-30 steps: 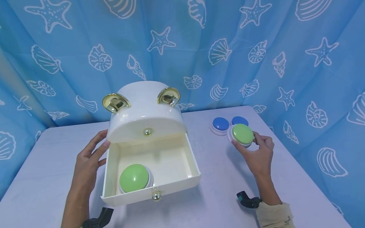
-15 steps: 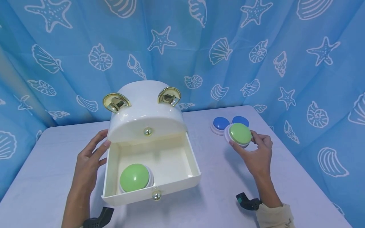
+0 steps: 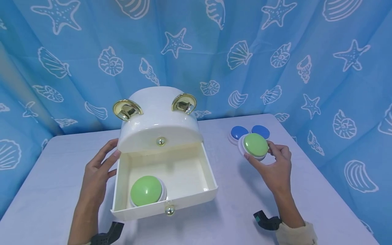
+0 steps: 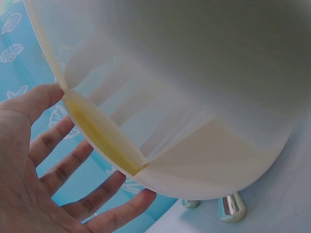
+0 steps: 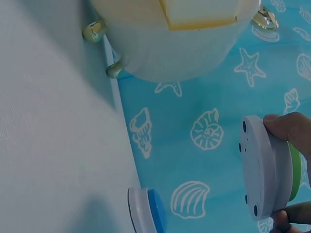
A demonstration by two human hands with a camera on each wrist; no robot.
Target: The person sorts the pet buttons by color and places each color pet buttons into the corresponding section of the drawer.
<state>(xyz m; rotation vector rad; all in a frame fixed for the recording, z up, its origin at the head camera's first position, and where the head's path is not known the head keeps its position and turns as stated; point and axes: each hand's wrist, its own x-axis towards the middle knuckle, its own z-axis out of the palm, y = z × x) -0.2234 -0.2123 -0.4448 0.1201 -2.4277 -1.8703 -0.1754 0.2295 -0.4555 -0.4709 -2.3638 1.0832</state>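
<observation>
A white box [image 3: 157, 110] with gold ears stands on the table, its drawer [image 3: 188, 172] pulled out. Inside the drawer, at the front left, lies a green push button [image 3: 146, 190] on a white base. My left hand [image 3: 95, 175] touches the box's left side; its fingers [image 4: 68, 167] are spread along the wall in the left wrist view. To the right of the box, my right hand [image 3: 278, 170] pinches another green push button [image 3: 256, 144] by its white base, raised off the table. Its underside [image 5: 257, 165] shows small dark spots in the right wrist view.
Two blue push buttons [image 3: 239, 132] sit on the table at the back right, behind the held one. A gold knob [image 3: 169, 209] sticks out from the drawer front. A blue shell-patterned curtain [image 3: 196, 54] hangs behind the table.
My right hand has moved slightly left toward the box with the green push button. The left hand stays at the box's side. The head view has shifted a little.
</observation>
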